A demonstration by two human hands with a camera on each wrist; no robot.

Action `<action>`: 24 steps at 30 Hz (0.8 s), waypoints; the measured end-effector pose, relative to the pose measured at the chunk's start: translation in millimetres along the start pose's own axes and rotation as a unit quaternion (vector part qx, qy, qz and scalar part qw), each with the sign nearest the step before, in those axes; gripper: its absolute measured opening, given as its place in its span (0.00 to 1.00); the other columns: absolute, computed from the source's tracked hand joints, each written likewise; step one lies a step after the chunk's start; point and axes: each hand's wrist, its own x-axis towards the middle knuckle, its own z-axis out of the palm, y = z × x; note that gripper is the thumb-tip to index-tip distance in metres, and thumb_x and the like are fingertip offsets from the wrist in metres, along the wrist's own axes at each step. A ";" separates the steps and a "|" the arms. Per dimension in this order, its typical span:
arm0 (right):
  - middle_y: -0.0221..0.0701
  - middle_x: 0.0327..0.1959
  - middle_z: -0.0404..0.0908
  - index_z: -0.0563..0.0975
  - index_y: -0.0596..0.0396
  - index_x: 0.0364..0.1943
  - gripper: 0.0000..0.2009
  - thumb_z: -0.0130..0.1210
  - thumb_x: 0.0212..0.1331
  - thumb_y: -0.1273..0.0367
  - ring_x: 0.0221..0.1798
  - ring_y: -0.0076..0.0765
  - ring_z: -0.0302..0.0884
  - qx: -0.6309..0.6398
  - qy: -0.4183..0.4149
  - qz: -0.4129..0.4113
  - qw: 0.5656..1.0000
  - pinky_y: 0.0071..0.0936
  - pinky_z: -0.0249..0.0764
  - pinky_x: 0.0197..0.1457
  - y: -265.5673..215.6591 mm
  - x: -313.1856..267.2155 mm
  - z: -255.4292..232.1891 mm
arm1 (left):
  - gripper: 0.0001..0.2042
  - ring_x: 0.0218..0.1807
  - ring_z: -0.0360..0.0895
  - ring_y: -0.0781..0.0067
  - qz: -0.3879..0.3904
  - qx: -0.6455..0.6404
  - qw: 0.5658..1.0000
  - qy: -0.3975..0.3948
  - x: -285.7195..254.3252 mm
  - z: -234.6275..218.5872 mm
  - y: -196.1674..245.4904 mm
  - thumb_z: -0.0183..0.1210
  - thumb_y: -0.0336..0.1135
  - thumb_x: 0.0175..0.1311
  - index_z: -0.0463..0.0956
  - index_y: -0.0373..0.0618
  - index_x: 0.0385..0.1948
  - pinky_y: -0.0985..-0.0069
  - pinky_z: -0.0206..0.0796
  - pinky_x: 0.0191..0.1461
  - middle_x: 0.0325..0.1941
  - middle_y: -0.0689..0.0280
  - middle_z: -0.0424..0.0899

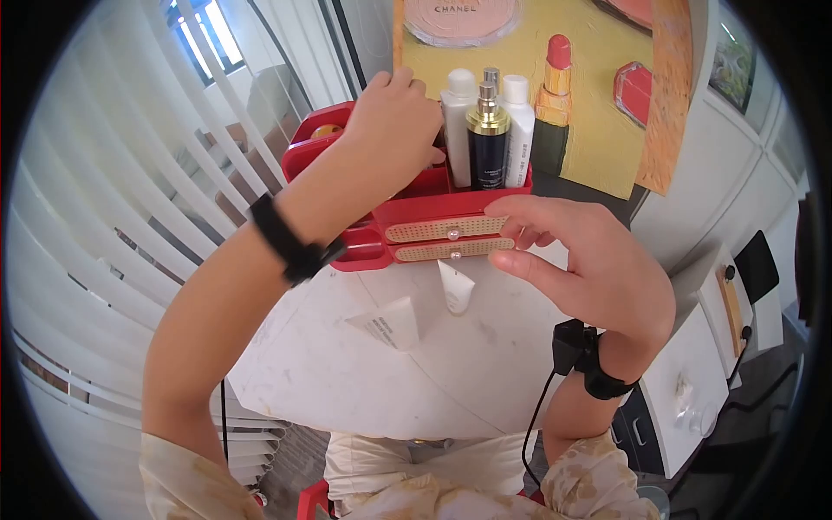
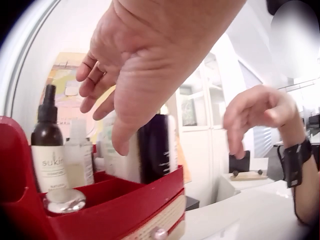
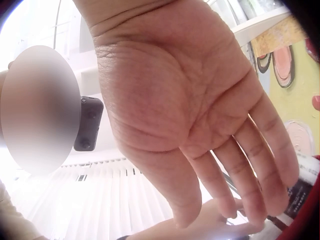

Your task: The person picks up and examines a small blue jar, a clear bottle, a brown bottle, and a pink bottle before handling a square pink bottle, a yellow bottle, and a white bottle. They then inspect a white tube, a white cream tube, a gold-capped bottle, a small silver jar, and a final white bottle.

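Note:
A red cosmetics organizer point(image 1: 433, 206) with two woven-front drawers stands at the back of the white table. My left hand point(image 1: 390, 130) hovers over its compartments, fingers loosely bent and nothing in them. In the left wrist view a dark spray bottle point(image 2: 48, 145), a clear bottle point(image 2: 79, 155) and a small glass jar point(image 2: 65, 201) sit below that hand. A black bottle with a gold pump point(image 1: 488, 147) stands among white bottles in the right compartment. Just off the organizer's front right corner, my right hand point(image 1: 598, 260) is empty, with relaxed fingers.
Two white tubes lie on the table in front of the drawers, a small tube point(image 1: 456, 289) and a larger tube point(image 1: 390, 324). Behind the organizer leans a painting point(image 1: 598, 121) of makeup. White blinds point(image 1: 113, 217) hang at the left, and a white cabinet point(image 1: 680, 399) stands right.

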 end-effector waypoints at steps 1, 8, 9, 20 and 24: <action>0.37 0.40 0.86 0.78 0.61 0.55 0.18 0.66 0.64 0.67 0.38 0.33 0.83 -0.003 0.005 -0.005 1.000 0.29 0.79 0.47 1.5 -1.0 -0.6 | 0.17 0.50 0.79 0.56 0.016 -0.038 0.999 0.014 -10.3 -12.3 2.7 0.70 0.47 0.57 0.85 0.40 0.37 0.64 0.70 0.55 0.40 0.58 0.86; 0.35 0.38 0.85 0.78 0.61 0.55 0.19 0.66 0.64 0.66 0.38 0.32 0.81 -0.026 0.014 0.008 1.000 0.29 0.78 0.46 2.7 -3.9 -3.8 | 0.12 0.45 0.82 0.49 0.134 -0.327 0.923 -0.154 -67.5 -18.4 55.7 0.70 0.38 0.57 0.83 0.40 0.37 0.57 0.75 0.49 0.38 0.56 0.85; 0.35 0.38 0.85 0.78 0.61 0.56 0.19 0.66 0.64 0.66 0.38 0.32 0.81 -0.022 0.013 0.005 1.000 0.29 0.78 0.46 2.0 -3.5 -3.7 | 0.12 0.44 0.83 0.49 0.140 -0.330 0.918 -0.171 -72.0 -4.0 63.1 0.70 0.37 0.57 0.82 0.40 0.36 0.56 0.75 0.49 0.37 0.56 0.85; 0.35 0.40 0.86 0.78 0.59 0.57 0.19 0.66 0.64 0.69 0.38 0.32 0.81 -0.004 0.035 0.011 0.999 0.28 0.78 0.48 5.2 -10.0 -11.7 | 0.08 0.33 0.82 0.50 0.025 -0.306 0.947 -0.096 -51.9 -63.1 -4.7 0.64 0.31 0.64 0.82 0.36 0.38 0.64 0.74 0.40 0.30 0.51 0.85; 0.46 0.40 0.86 0.79 0.63 0.53 0.19 0.66 0.64 0.65 0.39 0.44 0.85 0.021 0.051 0.025 0.998 0.33 0.79 0.45 0.0 -11.5 -11.6 | 0.09 0.29 0.80 0.53 -0.013 -0.233 0.972 -0.024 -25.4 -72.0 -29.9 0.63 0.32 0.66 0.83 0.34 0.39 0.68 0.73 0.37 0.27 0.52 0.84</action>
